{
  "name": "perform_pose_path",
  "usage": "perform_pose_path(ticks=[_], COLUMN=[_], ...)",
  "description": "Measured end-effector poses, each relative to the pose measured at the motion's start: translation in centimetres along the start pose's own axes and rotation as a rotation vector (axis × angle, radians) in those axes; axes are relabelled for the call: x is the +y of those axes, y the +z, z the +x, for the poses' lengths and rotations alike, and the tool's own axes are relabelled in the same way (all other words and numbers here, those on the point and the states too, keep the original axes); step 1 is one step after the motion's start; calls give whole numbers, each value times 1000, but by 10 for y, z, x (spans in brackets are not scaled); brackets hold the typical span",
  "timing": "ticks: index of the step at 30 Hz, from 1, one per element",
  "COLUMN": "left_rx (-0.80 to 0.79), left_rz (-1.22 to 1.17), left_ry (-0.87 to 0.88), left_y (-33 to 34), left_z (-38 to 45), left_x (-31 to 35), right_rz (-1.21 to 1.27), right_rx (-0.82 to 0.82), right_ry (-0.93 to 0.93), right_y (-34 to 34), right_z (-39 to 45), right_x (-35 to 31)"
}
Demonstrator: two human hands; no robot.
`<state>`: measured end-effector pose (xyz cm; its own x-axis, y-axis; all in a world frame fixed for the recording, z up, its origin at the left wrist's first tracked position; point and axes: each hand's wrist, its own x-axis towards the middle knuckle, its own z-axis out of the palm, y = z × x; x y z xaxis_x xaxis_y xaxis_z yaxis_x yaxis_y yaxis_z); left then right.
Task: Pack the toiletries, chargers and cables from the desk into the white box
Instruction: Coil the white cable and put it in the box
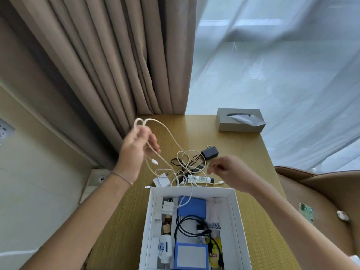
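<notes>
My left hand is raised above the desk and holds looped coils of a cream braided cable, whose plug end dangles under the hand. My right hand hovers with its fingers pinched over the tangle; whether they hold a strand is unclear. On the desk lie a tangle of white and black cables, a black charger, a white charger and a white tube. The open white box stands near me, holding blue cases, a black cable, small bottles and a yellow packet.
A grey tissue box sits at the desk's far right corner. Beige curtains hang behind on the left, sheer white ones on the right. A brown chair with a green phone stands to the right.
</notes>
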<state>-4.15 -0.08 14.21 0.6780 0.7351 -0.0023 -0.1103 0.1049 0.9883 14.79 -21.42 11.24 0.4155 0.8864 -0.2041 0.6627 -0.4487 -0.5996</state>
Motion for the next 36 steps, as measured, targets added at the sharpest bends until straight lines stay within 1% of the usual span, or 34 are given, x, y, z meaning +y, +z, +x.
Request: perform_pose_path(ticks=[2,3,5,7,8,10,12,13,15,17,20,21,23,25,27,29,32,34,36], left_rx=[-102,-166,-295,-402,-445,-498,-496,-486,-478,-506,-579,-605,-628,-625,-622,-592,-525,-543,-578], left_rz=[228,327,467,514,504,392,230,166,79,46,54,72,131,299,554,752,870,941,1006], left_ry=[55,69,35,-46,-91,-195,-293,-323,-363,-432,-529,-556,-608,-600,-532,-453,-401,-384,-351], left_y=[23,34,50,58,61,65,68,69,72,73,69,66,61,57,55,55,59,61,61], left_z=[-12,-17,-27,-36,-41,-51,-59,-61,-65,-67,-71,-74,-81,-90,-100,-109,-120,-128,-135], left_x=[-5,-8,-14,-22,-25,-31,-37,-40,-47,-56,-73,-80,-95,-111,-127,-141,-158,-168,-174], right_rz=[-45,-43,8,89,128,189,254,287,329,402,667,705,661,572,515,506,591,663,652], right_rx=[-154,-197,-206,-128,-60,112,240,267,285,259,194,188,170,134,113,89,77,69,54], right_ry=[-91,-138,-207,-238,-240,-211,-169,-148,-111,-62,60,102,185,281,370,446,560,637,660], right_y=[9,12,14,12,12,12,15,18,27,38,57,65,81,98,114,128,145,154,163], right_z=[-9,-13,-21,-28,-30,-32,-33,-34,-36,-40,-48,-50,-52,-52,-50,-46,-39,-35,-33], right_x=[-23,-32,-45,-51,-51,-46,-39,-36,-30,-24,-12,-6,5,14,22,30,40,46,50])
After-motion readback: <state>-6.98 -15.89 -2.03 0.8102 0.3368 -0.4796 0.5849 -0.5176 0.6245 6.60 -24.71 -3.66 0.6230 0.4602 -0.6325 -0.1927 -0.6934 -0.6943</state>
